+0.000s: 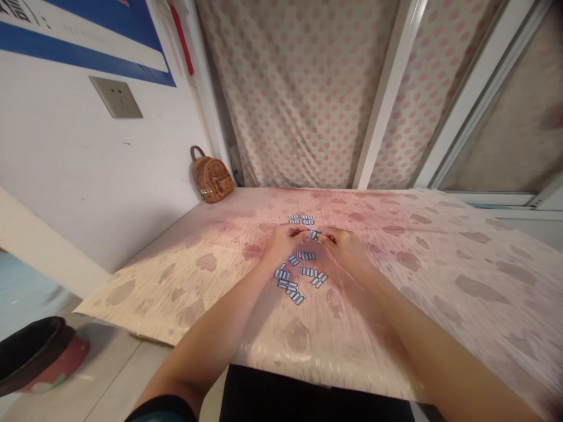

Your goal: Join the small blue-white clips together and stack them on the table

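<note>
On the table, my left hand [287, 240] and my right hand [343, 243] face each other with bent fingers. Between their fingertips is a short row of small white tiles with blue edges [314, 235], and each hand pinches an end of it. Just beyond the hands, similar tiles [308, 220] lie in short rows. Nearer to me, between my forearms, several loose tiles [307, 256] and an uneven cluster of tiles [290, 287] are scattered. Their markings are too small to read.
A patterned cloth with a clear cover [440, 281] spreads over the table. At its far left corner, a small brown backpack [214, 179] leans against the wall. Dotted curtains [303, 94] hang behind the far edge. A dark-rimmed pot [53, 357] stands on the floor at left.
</note>
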The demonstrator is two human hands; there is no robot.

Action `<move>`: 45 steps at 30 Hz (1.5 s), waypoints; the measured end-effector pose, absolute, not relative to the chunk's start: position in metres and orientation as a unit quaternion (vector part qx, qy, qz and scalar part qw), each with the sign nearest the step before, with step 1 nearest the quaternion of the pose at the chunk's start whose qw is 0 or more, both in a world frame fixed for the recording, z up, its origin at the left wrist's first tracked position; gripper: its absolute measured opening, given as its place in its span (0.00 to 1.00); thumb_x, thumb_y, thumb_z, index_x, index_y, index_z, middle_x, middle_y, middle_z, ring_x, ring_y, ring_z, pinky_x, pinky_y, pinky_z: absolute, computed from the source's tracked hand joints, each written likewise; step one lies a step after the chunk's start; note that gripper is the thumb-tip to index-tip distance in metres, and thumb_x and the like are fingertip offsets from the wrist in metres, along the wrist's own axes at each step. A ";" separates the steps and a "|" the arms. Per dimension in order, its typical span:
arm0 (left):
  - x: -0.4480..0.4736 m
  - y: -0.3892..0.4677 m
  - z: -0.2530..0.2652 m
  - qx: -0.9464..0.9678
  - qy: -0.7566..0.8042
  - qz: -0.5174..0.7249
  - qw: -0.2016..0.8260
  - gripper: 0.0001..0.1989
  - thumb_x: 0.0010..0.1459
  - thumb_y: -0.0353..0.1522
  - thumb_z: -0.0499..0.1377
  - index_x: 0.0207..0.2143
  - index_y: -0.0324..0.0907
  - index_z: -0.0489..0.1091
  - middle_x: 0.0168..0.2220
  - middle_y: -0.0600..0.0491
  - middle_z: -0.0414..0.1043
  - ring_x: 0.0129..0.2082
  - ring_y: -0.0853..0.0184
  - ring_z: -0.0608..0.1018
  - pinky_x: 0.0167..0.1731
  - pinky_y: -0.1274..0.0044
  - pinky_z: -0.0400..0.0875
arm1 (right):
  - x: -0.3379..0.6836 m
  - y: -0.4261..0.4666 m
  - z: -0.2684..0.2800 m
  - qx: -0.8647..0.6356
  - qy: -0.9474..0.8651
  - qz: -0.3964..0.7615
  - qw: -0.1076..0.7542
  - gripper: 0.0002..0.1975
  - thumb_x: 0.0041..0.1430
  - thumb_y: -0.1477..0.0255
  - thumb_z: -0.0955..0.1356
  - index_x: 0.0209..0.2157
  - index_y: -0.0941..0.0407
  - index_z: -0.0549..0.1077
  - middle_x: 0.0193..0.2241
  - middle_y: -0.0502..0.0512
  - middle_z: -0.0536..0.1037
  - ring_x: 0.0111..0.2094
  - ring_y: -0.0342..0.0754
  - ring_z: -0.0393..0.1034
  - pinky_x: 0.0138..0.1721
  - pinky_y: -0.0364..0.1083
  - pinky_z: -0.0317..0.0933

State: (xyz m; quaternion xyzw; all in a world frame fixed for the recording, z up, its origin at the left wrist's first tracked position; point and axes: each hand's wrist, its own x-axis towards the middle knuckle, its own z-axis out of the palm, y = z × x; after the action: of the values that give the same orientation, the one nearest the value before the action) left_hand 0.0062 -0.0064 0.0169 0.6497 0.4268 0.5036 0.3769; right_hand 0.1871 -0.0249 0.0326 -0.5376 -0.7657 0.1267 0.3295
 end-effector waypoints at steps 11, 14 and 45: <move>0.010 -0.012 0.023 0.622 0.439 0.501 0.411 0.07 0.54 0.32 0.64 0.32 0.35 0.78 0.27 0.50 0.77 0.27 0.68 0.77 0.30 0.79 0.68 | 0.185 -0.026 0.032 -0.541 -0.760 0.116 0.342 0.10 0.60 0.65 0.63 0.30 0.55 0.72 0.23 0.51 0.72 0.25 0.45 0.64 0.27 0.42 0.51; 0.010 -0.009 0.021 0.586 0.449 0.513 0.438 0.08 0.53 0.32 0.65 0.34 0.35 0.79 0.27 0.51 0.77 0.26 0.69 0.76 0.29 0.79 0.69 | 0.186 -0.025 0.029 -0.539 -0.753 0.102 0.364 0.13 0.56 0.65 0.68 0.43 0.55 0.71 0.28 0.51 0.73 0.27 0.46 0.66 0.28 0.42 0.55; 0.010 -0.013 0.021 0.539 0.455 0.495 0.508 0.03 0.52 0.26 0.65 0.28 0.36 0.73 0.25 0.54 0.75 0.23 0.72 0.75 0.29 0.80 0.71 | 0.189 -0.011 0.015 -0.493 -0.726 0.293 0.381 0.13 0.58 0.64 0.63 0.23 0.55 0.68 0.20 0.49 0.73 0.21 0.43 0.65 0.27 0.43 0.57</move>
State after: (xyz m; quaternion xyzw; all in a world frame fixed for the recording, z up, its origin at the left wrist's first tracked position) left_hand 0.0103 -0.0129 0.0213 0.5392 0.4547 0.4948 0.5077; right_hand 0.1887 -0.0115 0.0154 -0.4931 -0.7255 0.2926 0.3806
